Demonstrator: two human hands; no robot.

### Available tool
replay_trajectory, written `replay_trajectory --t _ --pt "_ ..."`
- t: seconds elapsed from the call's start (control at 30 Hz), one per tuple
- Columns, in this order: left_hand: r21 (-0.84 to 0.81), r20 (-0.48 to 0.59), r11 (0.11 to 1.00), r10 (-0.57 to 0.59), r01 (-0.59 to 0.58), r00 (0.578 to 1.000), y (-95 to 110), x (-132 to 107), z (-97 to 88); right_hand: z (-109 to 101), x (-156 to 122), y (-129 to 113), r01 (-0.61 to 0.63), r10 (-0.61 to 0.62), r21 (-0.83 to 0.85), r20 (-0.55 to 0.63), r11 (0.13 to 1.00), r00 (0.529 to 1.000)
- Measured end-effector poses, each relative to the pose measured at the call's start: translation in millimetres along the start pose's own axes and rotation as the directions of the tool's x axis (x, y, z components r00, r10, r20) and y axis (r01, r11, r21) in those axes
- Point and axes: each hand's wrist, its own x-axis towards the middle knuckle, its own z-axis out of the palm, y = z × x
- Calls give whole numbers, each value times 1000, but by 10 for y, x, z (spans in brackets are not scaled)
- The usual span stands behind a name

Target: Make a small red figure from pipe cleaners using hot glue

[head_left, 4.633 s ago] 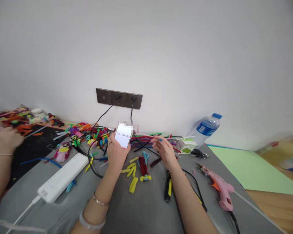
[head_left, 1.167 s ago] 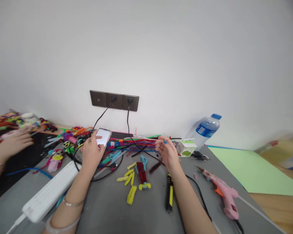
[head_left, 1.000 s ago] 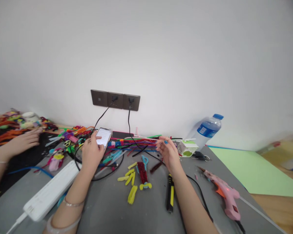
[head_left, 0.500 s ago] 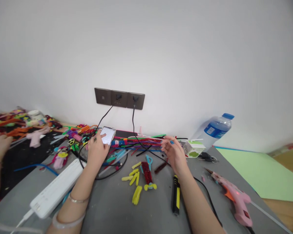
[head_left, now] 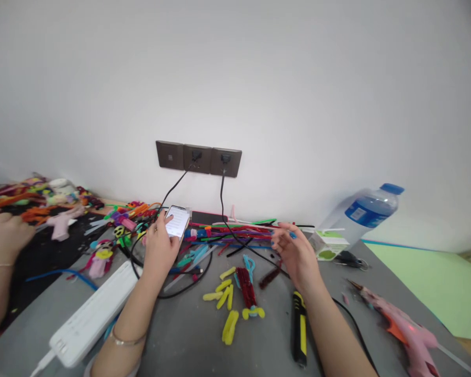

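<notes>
My left hand [head_left: 159, 250] grips a white-screened phone [head_left: 177, 222], thumb on the screen, low over the coloured pipe cleaners [head_left: 235, 231] by the wall. My right hand [head_left: 294, 254] hovers to the right with its fingers loosely curled and apart, nothing in them that I can make out. Between the hands on the grey mat [head_left: 204, 345] lie yellow pipe cleaner pieces [head_left: 224, 294] and a dark red and blue figure [head_left: 248, 284]. A black and yellow tool [head_left: 299, 331] rests beside my right forearm.
Another person's hand [head_left: 3, 236] reaches over craft figures [head_left: 102, 254] at the left. A white power strip [head_left: 92, 314], black cables [head_left: 180, 277], wall sockets [head_left: 198, 158], a water bottle [head_left: 363, 213], a small green carton [head_left: 328, 243] and a pink glue gun [head_left: 406, 327] surround the work area.
Since 4.6 s ago my left hand lowered the phone from upright in front of me down to the left, near the pipe cleaners. The camera has shifted left. My right hand stayed roughly in place.
</notes>
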Motion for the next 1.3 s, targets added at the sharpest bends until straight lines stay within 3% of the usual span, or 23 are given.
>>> replay_trajectory --t 0.2,0.57,0.7,0.9,1.07,1.3 --pt "-33 21 999 -11 12 1000 -26 -18 34 -8 -12 19 11 -11 -18 -14 1000 1000" --pt "-123 6 991 -56 57 998 -60 -12 -63 -31 -1 24 -31 30 -31 -45 999 999" --pt "-93 21 994 -48 50 999 -102 -8 -43 -35 -1 25 -29 27 -47 -46 998 999" --pt "-9 106 998 61 -61 992 -65 48 52 -49 -6 41 -21 20 -49 -24 999 1000" --pt "48 152 999 17 -25 988 16 67 59 -34 -17 11 -30 30 -29 -12 999 999" --pt "-13 62 999 33 -33 998 -72 69 -28 -21 -10 -6 -24 23 -7 -26 1000 999"
